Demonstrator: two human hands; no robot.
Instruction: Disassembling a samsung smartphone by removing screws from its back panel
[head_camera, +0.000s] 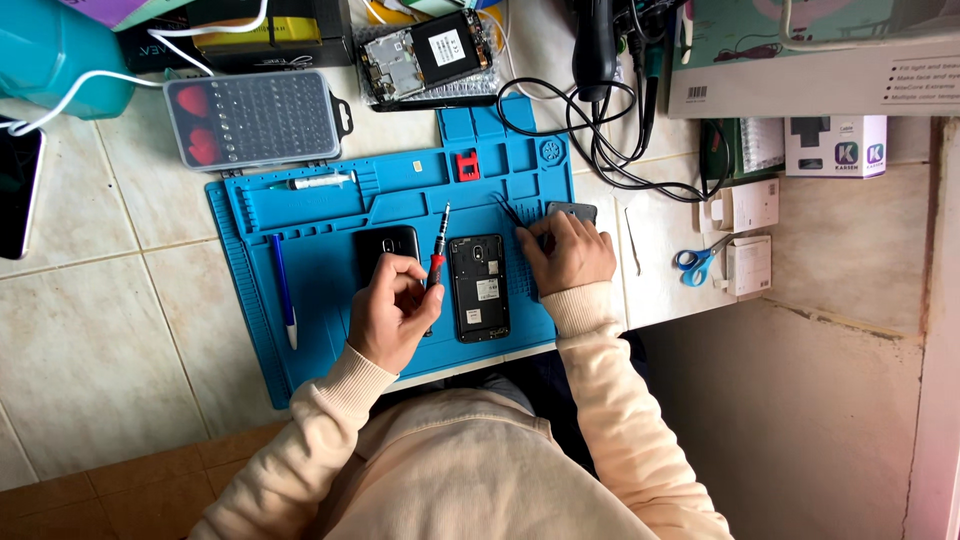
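- My left hand (392, 310) is curled tight around a small screwdriver (439, 250) with a red grip. Its thin metal tip points up and away from me.
- Just to the right of that hand lies an opened phone (478, 288) with its back taken off. I can see its dark insides. It sits between my two hands.
- Right behind my left hand, partly under my fingers, lies a black back cover (386, 243).
- My right hand (567, 253) rests flat on the right edge of the blue work mat (320, 225). Its fingers are bent and press down by thin black tweezers (510, 211). I cannot tell if they pinch the tweezers.
- Just past my right fingertips is a small grey square piece (572, 210).
- Far to the left of my left hand, a blue and white pen (284, 292) lies on the mat.
- Far above my left hand sits a clear box of screwdriver bits (254, 119).
- Above the mat lies another opened phone (430, 55).
- To the right of my right hand, off the mat, are blue scissors (697, 263) on the tiles.
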